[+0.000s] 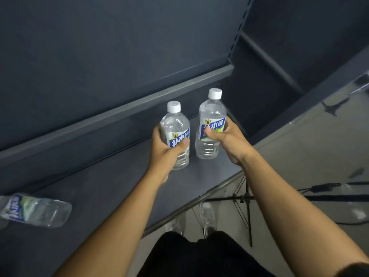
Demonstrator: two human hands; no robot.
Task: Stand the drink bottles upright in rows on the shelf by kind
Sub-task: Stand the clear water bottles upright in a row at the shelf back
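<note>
Left hand (pixel 165 150): grasping the left bottle (pixel 176 124) round its middle, with the thumb across the front of the label and the fingers curled behind.
Left bottle: clear plastic with a white cap (pixel 174 106) and a blue, white and green label. It is roughly upright over the shelf (pixel 119 186). I cannot tell whether its base touches the deck.
Right hand (pixel 229 140): clasped on the right bottle (pixel 211 116) at label height, thumb in front and fingers round the far side.
Right bottle: same kind and same label, with a white top (pixel 215 93). It leans slightly and sits just beside the left bottle without touching it. Its base is low over the shelf, and contact is unclear.
Contents: both bottles hold colourless, see-through liquid — the fill level is hard to read.
Lying bottle (pixel 36 211): same kind, on its side on the shelf at the far left, well apart from the other two. Its base points right and its cap end is cut off by the frame edge. The contents are clear as well.
Shelf: a dark grey metal deck running diagonally, its front edge nearest the person.
Upper shelf (pixel 119 110): the grey lip of another deck, above and behind the bottles.
Back panel (pixel 99 47): dark and flat.
Slotted upright (pixel 239 33): at the right end of the shelving.
Floor (pixel 299 146): pale grey, with a black tripod (pixel 247 200) and a cable (pixel 319 187) on it.
Person: black shorts (pixel 199 254) and white shoes (pixel 207 214) — the shoes are partly under the shelf edge.
</note>
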